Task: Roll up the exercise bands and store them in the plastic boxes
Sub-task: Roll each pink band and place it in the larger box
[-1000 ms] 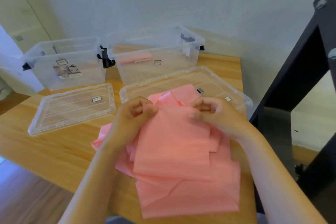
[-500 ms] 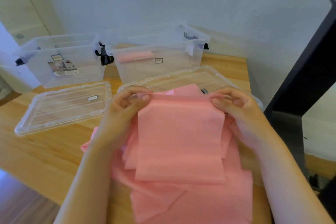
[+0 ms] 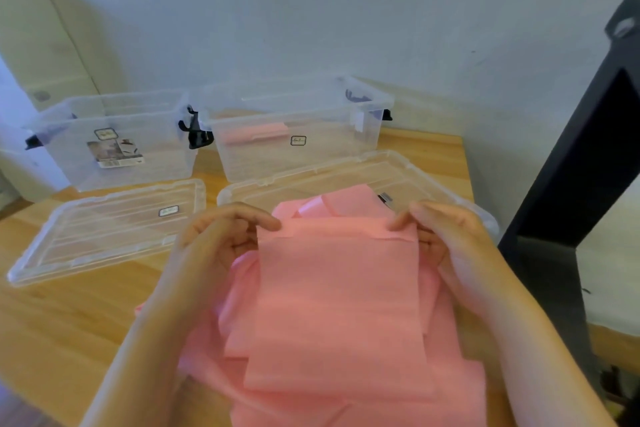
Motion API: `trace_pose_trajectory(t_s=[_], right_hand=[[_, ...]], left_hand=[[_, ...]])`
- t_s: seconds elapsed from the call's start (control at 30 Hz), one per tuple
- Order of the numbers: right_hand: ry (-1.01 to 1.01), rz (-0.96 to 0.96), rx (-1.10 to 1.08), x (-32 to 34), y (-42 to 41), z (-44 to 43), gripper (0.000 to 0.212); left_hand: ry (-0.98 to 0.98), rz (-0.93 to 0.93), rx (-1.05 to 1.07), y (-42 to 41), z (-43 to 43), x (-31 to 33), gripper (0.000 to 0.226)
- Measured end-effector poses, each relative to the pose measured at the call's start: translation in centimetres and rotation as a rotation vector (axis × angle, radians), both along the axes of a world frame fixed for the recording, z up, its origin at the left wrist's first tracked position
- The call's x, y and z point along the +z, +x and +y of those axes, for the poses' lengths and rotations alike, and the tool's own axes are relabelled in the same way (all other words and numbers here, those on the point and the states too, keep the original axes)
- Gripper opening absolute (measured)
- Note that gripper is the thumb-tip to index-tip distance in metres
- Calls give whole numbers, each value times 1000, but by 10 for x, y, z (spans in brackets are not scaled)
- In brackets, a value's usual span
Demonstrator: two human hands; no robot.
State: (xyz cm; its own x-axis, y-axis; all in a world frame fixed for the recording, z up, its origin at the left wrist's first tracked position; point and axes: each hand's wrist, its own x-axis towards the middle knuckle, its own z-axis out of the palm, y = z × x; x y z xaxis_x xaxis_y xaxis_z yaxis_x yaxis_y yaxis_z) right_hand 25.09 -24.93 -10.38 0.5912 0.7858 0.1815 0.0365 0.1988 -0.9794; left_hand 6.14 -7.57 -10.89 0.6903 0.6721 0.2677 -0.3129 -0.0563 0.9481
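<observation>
Reaching forward side by side, left hand [image 3: 221, 236] and right hand [image 3: 446, 236] pinch with curled fingers [image 3: 266, 222] the far edge of the pink exercise band [image 3: 339, 305]; its long axis runs toward the person over the desk [image 3: 69, 322].

Wooden table [image 3: 69, 322] w/ a pale bluish wall [image 3: 311, 10] behind it, black frame [image 3: 588, 166] on the right, beige panel [image 3: 52, 45] far left.
</observation>
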Motion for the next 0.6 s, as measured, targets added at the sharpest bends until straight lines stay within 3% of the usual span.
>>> trace_pose_trajectory(t_s=[0.1,0.2,0.4,0.47,0.6], right_hand=[[-72,-121,-16,0,0,1,12],[-80,-124,-17,1,-1,2,4],[-114,-186,-41,7,-2,-2,30],[-109,-231,-56,11,-6,-3,18],[-107,-212,-48,18,-9,-8,4]], left_hand=[[135,104,102,0,-6,5,10],[203,148,195,2,-9,6,16],[252,180,214,-4,-8,11,31],[234,174,203,-5,-10,12,33],[221,155,151,-6,-13,14,15]])
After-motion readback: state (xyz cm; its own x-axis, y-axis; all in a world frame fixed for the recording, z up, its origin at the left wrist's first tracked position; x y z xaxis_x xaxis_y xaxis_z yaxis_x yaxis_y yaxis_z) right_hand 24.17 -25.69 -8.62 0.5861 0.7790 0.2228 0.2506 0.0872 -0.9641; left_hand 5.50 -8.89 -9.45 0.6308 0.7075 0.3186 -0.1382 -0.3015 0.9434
